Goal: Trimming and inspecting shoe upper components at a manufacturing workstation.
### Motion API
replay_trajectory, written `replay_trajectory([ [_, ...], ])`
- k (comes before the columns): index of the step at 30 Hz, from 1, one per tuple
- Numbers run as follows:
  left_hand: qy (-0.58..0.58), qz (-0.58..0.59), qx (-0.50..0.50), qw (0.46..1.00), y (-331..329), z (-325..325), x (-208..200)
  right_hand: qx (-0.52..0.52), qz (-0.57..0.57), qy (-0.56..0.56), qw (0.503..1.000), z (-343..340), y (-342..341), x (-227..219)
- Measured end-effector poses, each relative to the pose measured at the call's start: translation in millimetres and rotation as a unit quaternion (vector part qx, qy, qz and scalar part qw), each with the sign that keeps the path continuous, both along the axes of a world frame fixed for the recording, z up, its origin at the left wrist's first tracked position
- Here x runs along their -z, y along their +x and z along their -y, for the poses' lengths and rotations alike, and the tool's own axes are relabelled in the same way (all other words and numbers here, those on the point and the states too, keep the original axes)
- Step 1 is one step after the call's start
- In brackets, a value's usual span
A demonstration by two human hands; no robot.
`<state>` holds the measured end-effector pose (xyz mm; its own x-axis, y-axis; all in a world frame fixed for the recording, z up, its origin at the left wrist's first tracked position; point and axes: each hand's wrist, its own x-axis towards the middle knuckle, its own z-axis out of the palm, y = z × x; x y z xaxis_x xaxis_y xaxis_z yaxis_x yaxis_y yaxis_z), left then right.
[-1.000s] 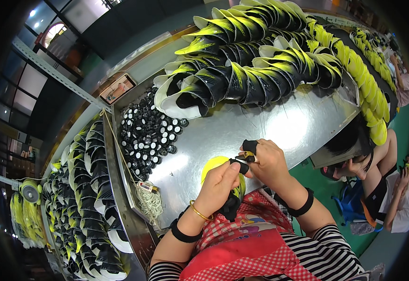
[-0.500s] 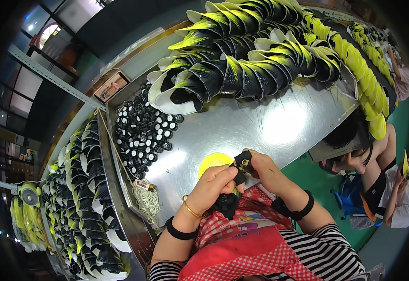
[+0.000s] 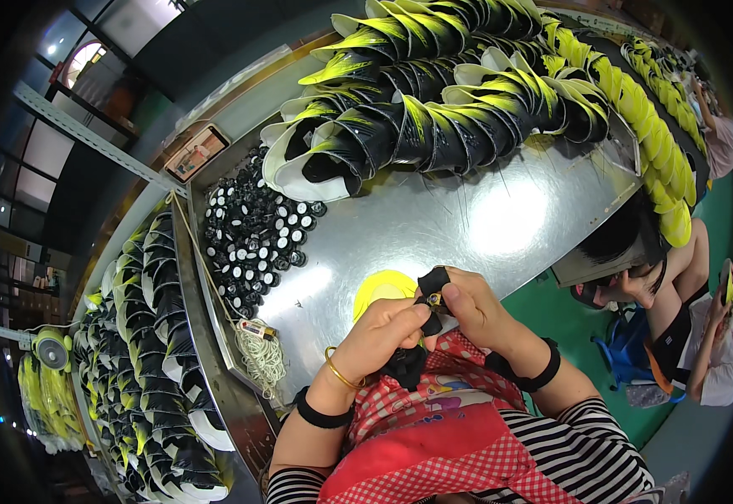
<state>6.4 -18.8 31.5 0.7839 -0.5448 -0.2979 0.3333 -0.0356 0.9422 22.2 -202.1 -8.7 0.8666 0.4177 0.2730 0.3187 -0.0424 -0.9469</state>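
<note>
brushed-metal tabletop (image 3: 400,227) spreads across the middle, with nested black-and-yellow pieces (image 3: 450,139) along its far side, a heap of small black discs (image 3: 257,239) with white faces at the left, and pale cord (image 3: 261,363) near its left edge. the yellow-and-black piece (image 3: 382,290) is right in front of the body, its yellow rounded part over the tabletop, its black part below the left hand (image 3: 387,332), against the red apron (image 3: 434,449). the left hand pinches the piece; the right hand (image 3: 471,311), just beside it, is pinched on a small dark fitting (image 3: 435,300) with a yellowish spot. whether the black flap (image 3: 432,279) there belongs to the piece or covers a finger, i cannot tell. for such fingertip work, a firm left pinch close to the fitting should stop twisting, while the right presses straight and lightly.
</note>
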Motion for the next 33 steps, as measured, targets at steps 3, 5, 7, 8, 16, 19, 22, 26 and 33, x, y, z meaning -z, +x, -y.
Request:
replay_trajectory([
  [3,0.004,0.008,0.011,1.000,0.1,-1.1,-0.5,-0.003,0.001,-0.007,1.000,0.4,0.9,0.5],
  [5,-0.004,0.014,0.016,1.000,0.4,-0.9,-2.2,-0.010,0.005,-0.011,1.000,1.8,2.1,-2.2],
  [7,-0.006,0.013,0.011,1.000,1.1,0.6,-2.3,-0.015,0.008,-0.015,1.000,3.9,2.8,-3.1],
  [8,-0.007,0.014,0.004,1.000,1.5,0.4,-2.7,-0.013,-0.002,-0.012,1.000,4.3,3.1,-2.8],
  [16,0.056,0.221,-0.118,0.966,7.7,5.3,12.8,-0.074,-0.330,0.070,0.938,4.3,-17.8,-5.6],
  [19,0.010,0.113,-0.070,0.991,9.7,3.9,23.4,-0.075,-0.353,0.072,0.930,-18.8,-27.5,-3.3],
  [22,-0.045,0.168,-0.136,0.975,-4.4,-8.1,36.9,-0.020,-0.349,0.116,0.930,-20.8,-19.4,-8.7],
  [26,0.290,0.408,-0.018,0.866,-22.2,-30.6,50.5,0.064,-0.336,0.073,0.937,-17.3,-14.0,-8.4],
  [33,0.248,0.337,-0.077,0.905,-22.6,-10.6,52.6,0.104,-0.289,0.054,0.950,-15.8,-15.4,-7.7],
])
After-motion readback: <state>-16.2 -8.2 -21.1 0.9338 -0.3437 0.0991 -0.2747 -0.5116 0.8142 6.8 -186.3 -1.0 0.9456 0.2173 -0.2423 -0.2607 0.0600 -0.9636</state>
